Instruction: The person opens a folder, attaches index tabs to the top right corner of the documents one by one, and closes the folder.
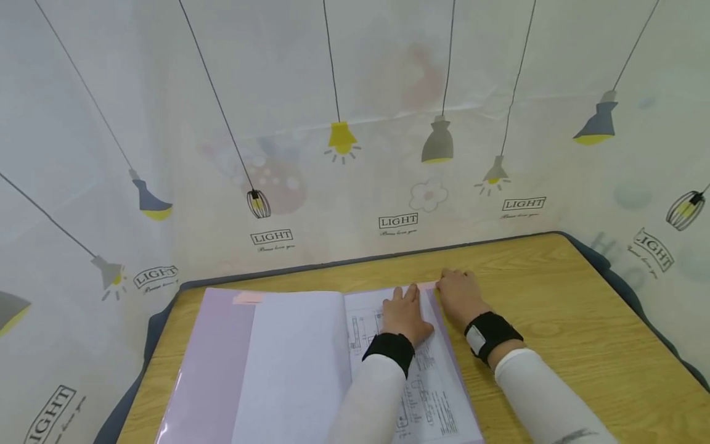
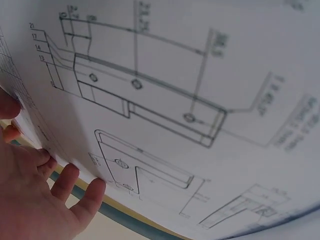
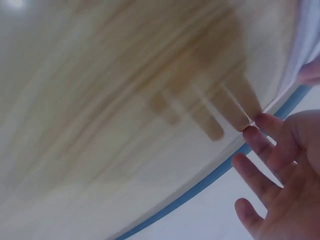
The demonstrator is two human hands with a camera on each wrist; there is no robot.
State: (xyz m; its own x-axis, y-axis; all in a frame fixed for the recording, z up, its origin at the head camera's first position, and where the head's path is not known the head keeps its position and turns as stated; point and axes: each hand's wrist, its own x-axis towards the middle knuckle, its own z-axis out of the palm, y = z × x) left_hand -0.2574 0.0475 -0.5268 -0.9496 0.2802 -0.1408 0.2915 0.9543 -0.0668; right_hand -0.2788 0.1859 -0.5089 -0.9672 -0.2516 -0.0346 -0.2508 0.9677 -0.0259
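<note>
A lilac folder [image 1: 224,351] lies spread on the table, with a blank white sheet [image 1: 294,364] on its left side and a technical drawing [image 1: 432,394] on its right. My left hand [image 1: 405,314] rests on the drawing near its top edge, fingers extended. In the left wrist view, line drawings with dimensions [image 2: 150,100] fill the page beside the left hand [image 2: 45,190]. At the folder's top right corner, my right hand [image 1: 460,299] pinches the edge. The right wrist view shows thumb and forefinger of the right hand [image 3: 280,170] together at that corner, other fingers loosely extended.
The wood-grain table [image 1: 582,320] extends right of the folder. A dark blue border [image 1: 316,266] runs along its far edge, against a pale wall covering [image 1: 344,203] printed with hanging lamps. A pink strip [image 1: 248,297] shows at the folder's top left.
</note>
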